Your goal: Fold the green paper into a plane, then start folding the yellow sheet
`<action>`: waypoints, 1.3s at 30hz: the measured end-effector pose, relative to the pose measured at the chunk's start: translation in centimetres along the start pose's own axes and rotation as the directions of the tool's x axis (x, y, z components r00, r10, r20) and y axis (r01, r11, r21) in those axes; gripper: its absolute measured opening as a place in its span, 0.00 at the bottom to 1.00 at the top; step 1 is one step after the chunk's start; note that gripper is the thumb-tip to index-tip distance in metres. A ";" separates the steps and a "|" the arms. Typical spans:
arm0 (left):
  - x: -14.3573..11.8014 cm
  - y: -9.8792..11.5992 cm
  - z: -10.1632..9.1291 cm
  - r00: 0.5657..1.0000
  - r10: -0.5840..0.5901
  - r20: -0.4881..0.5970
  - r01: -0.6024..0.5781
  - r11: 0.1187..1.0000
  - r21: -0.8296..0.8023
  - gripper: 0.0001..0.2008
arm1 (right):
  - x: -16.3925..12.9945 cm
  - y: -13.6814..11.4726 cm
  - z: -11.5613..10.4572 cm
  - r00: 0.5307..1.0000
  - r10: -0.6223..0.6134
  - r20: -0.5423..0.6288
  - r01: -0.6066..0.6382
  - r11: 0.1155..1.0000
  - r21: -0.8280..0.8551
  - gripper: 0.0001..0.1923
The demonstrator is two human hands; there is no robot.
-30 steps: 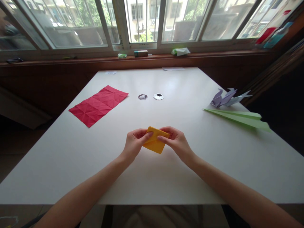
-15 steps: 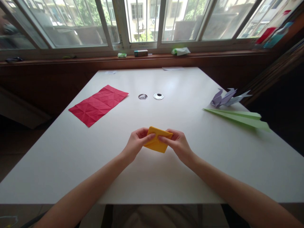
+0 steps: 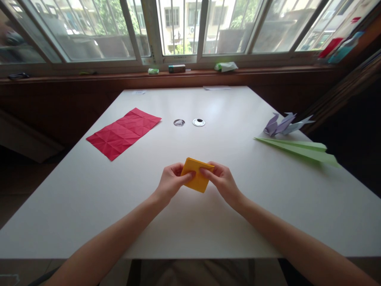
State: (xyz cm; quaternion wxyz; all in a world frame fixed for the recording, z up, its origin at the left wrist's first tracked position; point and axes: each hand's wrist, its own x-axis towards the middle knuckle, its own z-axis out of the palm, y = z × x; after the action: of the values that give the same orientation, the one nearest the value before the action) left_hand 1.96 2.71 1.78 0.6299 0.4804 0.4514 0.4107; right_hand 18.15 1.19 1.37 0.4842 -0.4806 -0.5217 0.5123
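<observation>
A folded yellow paper (image 3: 196,183), roughly square, is held slightly tilted above the near middle of the white table (image 3: 208,226). My left hand (image 3: 172,179) pinches its left side, thumb on the front face and fingers behind. On the other side my right hand (image 3: 222,178) grips the upper right edge in the same way, its thumb tip close to the left one. The fingers behind the paper are mostly hidden.
Creased red paper (image 3: 124,133) lies at the left. Two round cable-hole fittings (image 3: 199,122) sit mid-table. At the right are a green paper plane (image 3: 297,150) and purple folded paper cranes (image 3: 279,124). Small items, including a dark box (image 3: 177,68), line the windowsill.
The yellow paper has turned slightly in my hands, and its right corner has shifted a little left. My left thumb sits slightly lower on it. Both hands keep their grip.
</observation>
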 end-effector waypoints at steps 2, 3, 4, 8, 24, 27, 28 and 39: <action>0.0 -0.1 0.0 1.000 0.005 0.002 -0.005 1.000 -0.009 0.12 | 0.1 -0.1 -0.1 1.000 -0.014 -0.004 0.014 1.000 0.015 0.12; 0.1 -0.1 0.0 1.000 0.005 0.017 -0.005 1.000 -0.012 0.12 | 0.1 -0.2 -0.2 1.000 -0.020 -0.012 0.021 1.000 0.014 0.12; 0.1 -0.1 -0.1 0.999 0.005 0.037 -0.004 1.000 -0.017 0.12 | 0.1 -0.3 -0.2 0.999 -0.025 -0.021 0.025 1.000 0.011 0.12; 0.0 0.0 0.0 0.992 -0.011 0.128 0.014 0.999 -0.028 0.13 | 0.0 -0.2 -0.3 0.998 -0.047 -0.045 0.046 0.999 -0.017 0.11; -0.1 0.2 0.0 0.998 0.028 0.047 -0.028 1.000 -0.002 0.13 | -0.1 -0.9 -0.4 0.977 -0.152 -0.147 0.150 0.988 -0.027 0.10; -0.2 0.2 0.0 0.998 0.030 0.051 -0.029 1.000 -0.007 0.12 | -0.2 -0.7 -0.4 0.976 -0.160 -0.150 0.156 0.987 -0.037 0.11; -0.2 0.2 0.0 0.999 0.029 0.045 -0.029 1.000 -0.005 0.12 | -0.2 -0.7 -0.4 0.977 -0.161 -0.142 0.157 0.987 -0.040 0.11; -0.3 -0.3 0.4 0.999 0.053 0.004 -0.053 0.997 0.050 0.11 | -0.2 -0.5 -0.2 0.994 -0.083 -0.070 0.079 0.995 -0.060 0.11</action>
State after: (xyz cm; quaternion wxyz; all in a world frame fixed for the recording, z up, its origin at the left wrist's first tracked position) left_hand 2.30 2.23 1.55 0.6072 0.5085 0.4477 0.4152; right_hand 18.40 1.04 1.83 0.5093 -0.4909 -0.5373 0.4593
